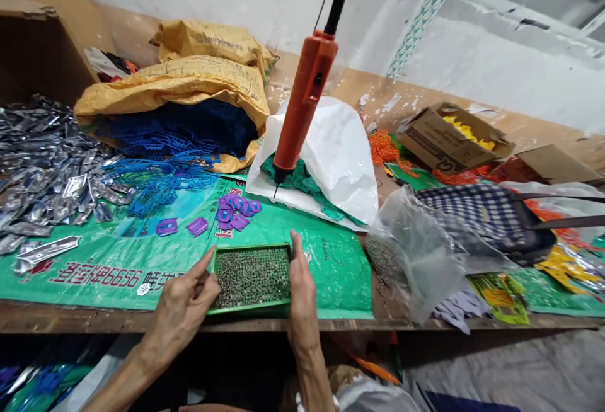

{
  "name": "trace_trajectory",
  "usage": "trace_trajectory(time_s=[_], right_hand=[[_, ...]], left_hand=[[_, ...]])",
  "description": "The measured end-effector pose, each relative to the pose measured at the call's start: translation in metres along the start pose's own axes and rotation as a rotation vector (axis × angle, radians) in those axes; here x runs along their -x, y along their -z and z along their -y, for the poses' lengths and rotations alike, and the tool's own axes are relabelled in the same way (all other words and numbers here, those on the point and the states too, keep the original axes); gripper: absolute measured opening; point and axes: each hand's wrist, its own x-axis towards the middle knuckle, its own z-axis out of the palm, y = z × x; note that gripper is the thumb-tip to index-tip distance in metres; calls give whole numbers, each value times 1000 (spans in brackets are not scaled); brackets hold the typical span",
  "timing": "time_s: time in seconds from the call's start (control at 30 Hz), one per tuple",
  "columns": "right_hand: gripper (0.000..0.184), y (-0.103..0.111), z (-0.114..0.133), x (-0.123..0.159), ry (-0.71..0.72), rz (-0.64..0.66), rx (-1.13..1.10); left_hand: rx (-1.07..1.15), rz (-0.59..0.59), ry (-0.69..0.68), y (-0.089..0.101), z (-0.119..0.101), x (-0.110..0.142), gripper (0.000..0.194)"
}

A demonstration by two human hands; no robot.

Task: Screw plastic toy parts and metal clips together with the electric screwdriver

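Note:
A shallow green tray (250, 311) of small metal screws (253, 273) is held level between my two hands at the table's front edge. My left hand (186, 295) grips its left end, fingers curled at the rim. On the right end, my right hand (302, 292) presses with its fingers along the outer side. An orange electric screwdriver (302, 100) hangs from a black cord above the table, its bit pointing down just beyond the tray. Small purple plastic pieces (234, 210) lie in a pile behind the tray, with two apart to the left.
Shiny silver metal pieces (51, 166) heap at the left. A yellow woven sack (174, 81) spills blue plastic parts (165, 172). Behind the screwdriver lies a white bag (338, 154). To the right are a clear plastic bag (416, 254), a checked bag (477, 210) and a cardboard box (439, 144).

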Motion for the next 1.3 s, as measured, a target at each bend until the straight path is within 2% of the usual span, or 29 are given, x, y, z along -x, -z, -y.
trace_trajectory(time_s=[0.17, 0.3, 0.43, 0.57, 0.7, 0.87, 1.0, 1.13, 1.3], right_hand=[[62, -2, -1, -1, 39, -78, -28], [61, -6, -4, -3, 17, -16, -50], [65, -10, -5, -3, -11, -119, -89], [63, -15, -3, -2, -4, -38, -33], [59, -13, -5, -2, -8, -124, -93], [60, -17, -5, -4, -31, -45, -58], [61, -17, -3, -6, -39, -115, -67], [60, -14, 2, -6, -31, -60, -33], [60, -11, 3, -5, -19, -120, -26]], left_hand=[[-39, -91, 3, 0, 5, -1, 74], [-31, -20, -40, 2, 6, -3, 73], [-55, -125, 3, 3, 5, -7, 75], [-46, -60, -26, 1, 9, -7, 76], [-38, -97, 13, 3, 16, -8, 87], [-61, -65, -51, -3, 16, -7, 74], [-63, -113, -71, -7, 12, -6, 70], [-29, -30, -82, -7, 12, -4, 66], [-9, -93, -28, -7, 15, -3, 69]])
